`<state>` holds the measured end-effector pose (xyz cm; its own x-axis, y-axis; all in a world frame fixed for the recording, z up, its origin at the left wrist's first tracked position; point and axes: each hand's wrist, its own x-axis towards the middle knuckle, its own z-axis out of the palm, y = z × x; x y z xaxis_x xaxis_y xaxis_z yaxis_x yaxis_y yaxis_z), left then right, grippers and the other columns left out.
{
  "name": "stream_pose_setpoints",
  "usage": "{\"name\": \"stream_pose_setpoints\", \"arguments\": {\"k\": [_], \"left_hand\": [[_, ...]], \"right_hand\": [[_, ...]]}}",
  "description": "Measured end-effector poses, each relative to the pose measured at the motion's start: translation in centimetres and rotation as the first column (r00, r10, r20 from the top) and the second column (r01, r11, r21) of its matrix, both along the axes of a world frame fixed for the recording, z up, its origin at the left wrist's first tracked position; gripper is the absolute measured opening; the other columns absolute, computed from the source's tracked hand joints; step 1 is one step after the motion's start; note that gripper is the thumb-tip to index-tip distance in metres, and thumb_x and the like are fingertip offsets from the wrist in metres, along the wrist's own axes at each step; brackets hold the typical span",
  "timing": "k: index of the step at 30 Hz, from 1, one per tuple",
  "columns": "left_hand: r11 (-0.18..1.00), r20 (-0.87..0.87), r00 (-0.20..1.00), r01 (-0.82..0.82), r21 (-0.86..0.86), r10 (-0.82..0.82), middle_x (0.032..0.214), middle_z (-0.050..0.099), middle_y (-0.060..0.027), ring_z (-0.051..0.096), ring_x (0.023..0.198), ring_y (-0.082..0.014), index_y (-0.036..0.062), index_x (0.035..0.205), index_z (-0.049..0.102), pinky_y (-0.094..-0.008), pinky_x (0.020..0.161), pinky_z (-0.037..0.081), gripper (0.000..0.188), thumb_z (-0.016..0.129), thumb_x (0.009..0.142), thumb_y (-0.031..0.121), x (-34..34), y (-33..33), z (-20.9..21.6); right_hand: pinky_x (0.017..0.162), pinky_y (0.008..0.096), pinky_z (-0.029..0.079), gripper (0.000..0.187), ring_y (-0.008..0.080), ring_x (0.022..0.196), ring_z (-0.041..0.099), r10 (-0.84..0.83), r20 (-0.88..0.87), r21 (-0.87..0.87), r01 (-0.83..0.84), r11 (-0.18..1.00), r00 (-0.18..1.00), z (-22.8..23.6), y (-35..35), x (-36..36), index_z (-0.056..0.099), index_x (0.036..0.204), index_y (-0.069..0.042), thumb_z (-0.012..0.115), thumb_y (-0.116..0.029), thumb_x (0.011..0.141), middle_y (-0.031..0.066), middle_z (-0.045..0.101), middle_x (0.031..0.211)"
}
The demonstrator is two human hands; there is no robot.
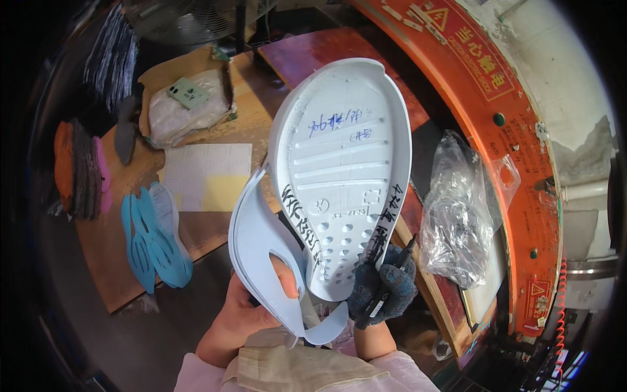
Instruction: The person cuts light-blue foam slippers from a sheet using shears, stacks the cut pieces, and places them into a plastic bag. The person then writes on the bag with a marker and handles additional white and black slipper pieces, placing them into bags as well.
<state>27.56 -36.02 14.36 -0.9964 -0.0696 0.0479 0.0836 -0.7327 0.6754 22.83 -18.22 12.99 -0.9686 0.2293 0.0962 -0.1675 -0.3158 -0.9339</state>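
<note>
A white shoe sole stands upright in front of me, its ribbed and dotted face showing blue and black handwriting. My right hand, in a dark grey knit glove, is closed around its narrow lower end and also holds a black marker pen, tip up. To the left of the sole, my bare left hand grips a pale blue-grey, curved shoe upper piece. Fingers of that hand show through the piece's cut-out. The piece overlaps the sole's lower left edge.
On the wooden table lie blue slotted sole pieces, paper sheets and an opened carton with a plastic-wrapped bundle. Stacked dark and orange sheets sit far left. Clear plastic bags lie beside an orange machine frame at right.
</note>
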Motion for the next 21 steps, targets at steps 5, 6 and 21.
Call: {"name": "stream_pose_setpoints", "arguments": {"k": [5,6,21], "left_hand": [[0.998,-0.033,0.997,0.069,-0.007,-0.07,0.086,0.061,-0.0059,0.057,0.079,-0.0132,0.0007,0.094,0.061,-0.0248,0.069,0.043,0.036,0.08,0.075,0.025,-1.2,1.8,0.1],[0.997,-0.027,0.998,0.057,-0.052,-0.059,0.086,0.061,-0.0052,0.057,0.078,-0.0122,0.001,0.094,0.061,-0.0241,0.068,0.043,0.036,0.08,0.075,0.025,-1.4,2.0,0.0],[0.766,0.428,0.755,-0.15,-0.625,0.497,0.071,0.053,0.0057,0.039,0.056,-0.0015,0.0037,0.091,0.06,-0.0179,0.05,0.027,0.015,0.063,0.09,0.019,-3.0,-9.5,-13.0]], "right_hand": [[0.052,0.0308,0.048,0.031,0.0229,0.058,0.057,-0.085,0.195,-0.107,0.107,0.988,0.977,0.3,1.9,-0.8,0.053,0.096,-0.003,0.063,-0.004,0.067,0.0151,0.059,0.077],[0.053,0.0314,0.048,0.031,0.0232,0.059,0.057,-0.09,-0.024,0.153,0.093,0.984,0.996,0.2,2.2,-1.5,0.053,0.097,-0.003,0.063,-0.004,0.067,0.015,0.059,0.077],[0.073,0.0413,0.05,0.025,0.0334,0.086,0.063,0.444,0.111,0.817,-0.335,0.469,0.889,-22.1,-11.3,-6.0,0.062,0.102,-0.011,0.063,-0.014,0.077,0.0133,0.065,0.093]]}}
